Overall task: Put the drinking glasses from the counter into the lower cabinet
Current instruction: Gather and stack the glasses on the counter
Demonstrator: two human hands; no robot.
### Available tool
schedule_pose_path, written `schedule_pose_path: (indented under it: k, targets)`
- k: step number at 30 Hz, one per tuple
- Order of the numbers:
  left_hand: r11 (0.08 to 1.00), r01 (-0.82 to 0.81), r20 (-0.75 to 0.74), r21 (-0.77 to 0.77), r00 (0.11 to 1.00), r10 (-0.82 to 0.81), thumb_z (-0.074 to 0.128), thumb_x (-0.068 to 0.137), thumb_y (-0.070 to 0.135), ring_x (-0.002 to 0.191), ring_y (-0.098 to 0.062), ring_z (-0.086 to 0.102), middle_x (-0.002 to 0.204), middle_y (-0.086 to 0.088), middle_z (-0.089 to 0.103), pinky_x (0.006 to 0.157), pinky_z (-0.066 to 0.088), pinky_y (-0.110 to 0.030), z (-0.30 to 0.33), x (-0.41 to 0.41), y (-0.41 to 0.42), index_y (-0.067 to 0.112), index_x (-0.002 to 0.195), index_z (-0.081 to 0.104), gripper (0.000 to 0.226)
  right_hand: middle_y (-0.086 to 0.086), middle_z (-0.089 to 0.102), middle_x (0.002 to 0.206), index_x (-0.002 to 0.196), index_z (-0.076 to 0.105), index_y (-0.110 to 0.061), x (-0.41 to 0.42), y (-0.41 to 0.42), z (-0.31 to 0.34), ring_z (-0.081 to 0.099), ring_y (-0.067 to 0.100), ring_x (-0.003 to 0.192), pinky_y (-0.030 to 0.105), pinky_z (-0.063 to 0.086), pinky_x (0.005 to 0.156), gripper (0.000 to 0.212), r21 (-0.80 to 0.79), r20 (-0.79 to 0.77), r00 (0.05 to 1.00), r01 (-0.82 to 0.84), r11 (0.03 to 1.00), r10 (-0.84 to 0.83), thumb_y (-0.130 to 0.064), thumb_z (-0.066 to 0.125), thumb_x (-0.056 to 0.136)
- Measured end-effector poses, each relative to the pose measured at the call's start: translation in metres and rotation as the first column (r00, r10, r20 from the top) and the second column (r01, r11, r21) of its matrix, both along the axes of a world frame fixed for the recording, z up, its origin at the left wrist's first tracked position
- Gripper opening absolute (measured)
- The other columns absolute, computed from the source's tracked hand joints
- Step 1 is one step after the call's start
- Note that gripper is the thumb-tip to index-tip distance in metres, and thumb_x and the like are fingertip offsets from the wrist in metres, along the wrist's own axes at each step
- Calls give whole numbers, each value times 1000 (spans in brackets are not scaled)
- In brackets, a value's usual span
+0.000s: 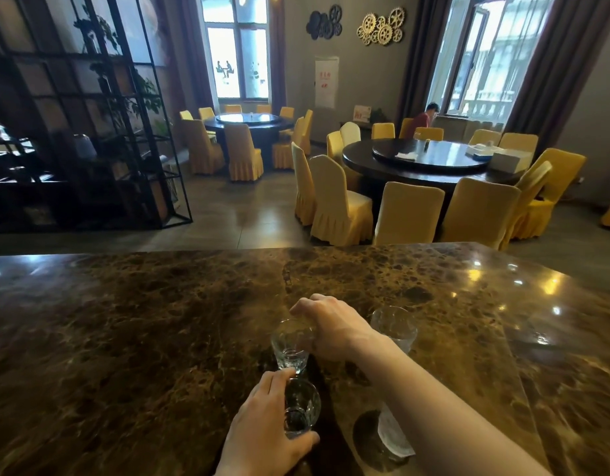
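Several clear drinking glasses stand near the front of a brown marble counter (159,321). My left hand (262,427) is wrapped around the nearest glass (301,410). Just beyond it, my right hand (327,324) comes in from the right and grips the rim of a second glass (289,348) from above. A third glass (394,326) stands free to the right of my right hand. Under my right forearm a fourth glass (389,434) is partly hidden. The lower cabinet is out of view.
The counter stretches wide to the left and right. Beyond its far edge is a dining room with round dark tables (430,159), yellow-covered chairs (337,201) and a black metal shelf (83,132) at the left. A person (425,120) sits far back.
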State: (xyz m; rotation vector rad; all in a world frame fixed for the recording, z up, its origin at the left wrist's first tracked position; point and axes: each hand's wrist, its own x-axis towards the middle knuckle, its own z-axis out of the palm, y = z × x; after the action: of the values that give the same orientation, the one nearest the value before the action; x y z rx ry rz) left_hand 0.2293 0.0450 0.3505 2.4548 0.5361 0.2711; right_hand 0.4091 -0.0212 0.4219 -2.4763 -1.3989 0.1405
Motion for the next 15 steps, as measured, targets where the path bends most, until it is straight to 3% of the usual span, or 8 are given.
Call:
schedule_pose_path:
  k: [3,6,11,15]
  targets:
    - [1000,-7,-23,11,1000,7,72,56,79,133,-3,38,145,25,30,111,39,-32,9,-3,-4,45,148,13,115,-3,58,122,132,56,-32,-1,-22,15,57,21,112,39,52,91,54,30,12,1000,0,1000,0,-38,77,82]
    - [995,-40,13,92,999,39,61,61,84,130,-1,36,143,24,33,110,38,-31,21,-9,-8,44,148,20,104,-4,59,121,129,57,-32,-1,-50,32,58,21,109,41,52,90,49,53,23,999,34,998,-35,-36,75,84]
    - [978,-57,276,200,961,0,65,81,61,120,2,45,126,26,48,100,44,-27,52,5,-16,42,135,43,62,-5,64,104,111,63,-27,-7,-106,51,62,16,93,35,54,78,32,156,106,978,165,974,-182,-48,68,88]
    - [988,42,306,146,948,-85,68,84,48,114,-2,52,123,18,54,93,50,-31,85,57,-23,42,132,46,53,-5,62,99,102,60,-28,-24,-143,49,61,16,88,36,55,75,37,135,132,948,272,953,-290,-60,65,84]
